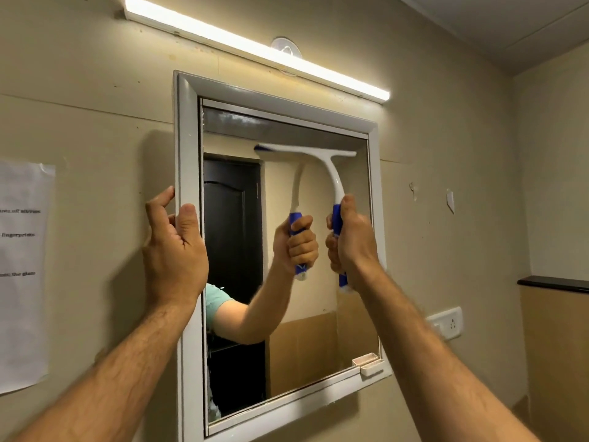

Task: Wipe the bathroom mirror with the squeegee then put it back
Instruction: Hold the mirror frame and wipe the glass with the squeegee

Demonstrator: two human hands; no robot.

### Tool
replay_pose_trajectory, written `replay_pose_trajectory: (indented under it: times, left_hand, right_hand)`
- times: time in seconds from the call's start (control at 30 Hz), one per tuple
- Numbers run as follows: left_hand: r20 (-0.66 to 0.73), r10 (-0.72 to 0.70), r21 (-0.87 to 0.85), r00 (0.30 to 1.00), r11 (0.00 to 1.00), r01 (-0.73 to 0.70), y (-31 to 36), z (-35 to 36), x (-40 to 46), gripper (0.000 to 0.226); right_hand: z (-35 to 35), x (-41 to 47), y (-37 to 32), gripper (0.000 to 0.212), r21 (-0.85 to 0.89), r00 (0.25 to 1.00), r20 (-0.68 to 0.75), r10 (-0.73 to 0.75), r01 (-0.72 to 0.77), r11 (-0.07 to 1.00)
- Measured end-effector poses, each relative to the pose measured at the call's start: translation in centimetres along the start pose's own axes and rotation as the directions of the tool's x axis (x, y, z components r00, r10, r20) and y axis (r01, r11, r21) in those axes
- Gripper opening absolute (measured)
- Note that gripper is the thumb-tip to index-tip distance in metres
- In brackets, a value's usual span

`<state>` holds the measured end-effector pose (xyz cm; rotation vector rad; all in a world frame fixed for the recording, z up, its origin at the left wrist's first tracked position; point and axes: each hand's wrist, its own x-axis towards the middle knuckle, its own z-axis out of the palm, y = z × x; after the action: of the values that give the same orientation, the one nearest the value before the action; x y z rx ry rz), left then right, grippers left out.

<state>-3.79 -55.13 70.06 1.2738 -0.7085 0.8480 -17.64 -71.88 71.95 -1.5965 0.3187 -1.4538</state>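
While on mirror (318,250), squeegee (331,167) hand-gripped.

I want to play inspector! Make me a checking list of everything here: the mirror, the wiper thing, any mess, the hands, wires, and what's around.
Surface: mirror in a white frame, hung on a beige wall.
Job's things: squeegee, white with a blue grip, blade against the upper glass.
Clutter: small white tray on the frame's lower right corner; smears along the glass's lower left edge.
Grippers: right hand closed around the squeegee's handle; left hand gripping the frame's left edge.
Cables: nothing seen.
Surroundings: lit tube light above; printed paper taped at left; wall socket and dark ledge at right.
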Motion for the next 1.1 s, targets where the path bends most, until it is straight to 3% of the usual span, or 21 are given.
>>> replay_pose_trajectory:
  times: [0.17, 0.43, 0.67, 0.93, 1.1]
  left_hand:
    - [-0.016, 0.0, -0.014, 1.0, 1.0, -0.001, -0.1, 0.2, 0.0, 0.035]
    - [-0.01, 0.012, -0.003, 1.0, 1.0, -0.013, 0.2, 0.0, -0.1, 0.038]
    - [-0.02, 0.025, -0.009, 0.999, 1.0, -0.026, 0.2, 0.1, -0.3, 0.037]
    - [-0.023, 0.012, -0.032, 1.0, 0.999, -0.013, -0.4, 0.2, 0.0, 0.034]
    - [-0.027, 0.014, -0.018, 1.0, 1.0, -0.015, -0.1, -0.1, -0.1, 0.036]
  right_hand:
    - [-0.9, -2.6, 3.8, 0.058, -0.042, 0.999, -0.022, -0.038, 0.037, 0.998]
    - [-0.5, 1.2, 1.0, 0.056, 0.0, 0.998, -0.061, -0.036, 0.036, 0.999]
    - [-1.5, -4.5, 6.5, 0.057, 0.058, 0.999, -0.034, -0.019, 0.021, 0.998]
    - [-0.6, -0.8, 0.0, 0.055, 0.089, 1.0, -0.006, -0.016, 0.016, 0.996]
    - [0.1, -3.9, 2.5, 0.054, 0.057, 0.999, -0.038, -0.035, 0.038, 0.998]
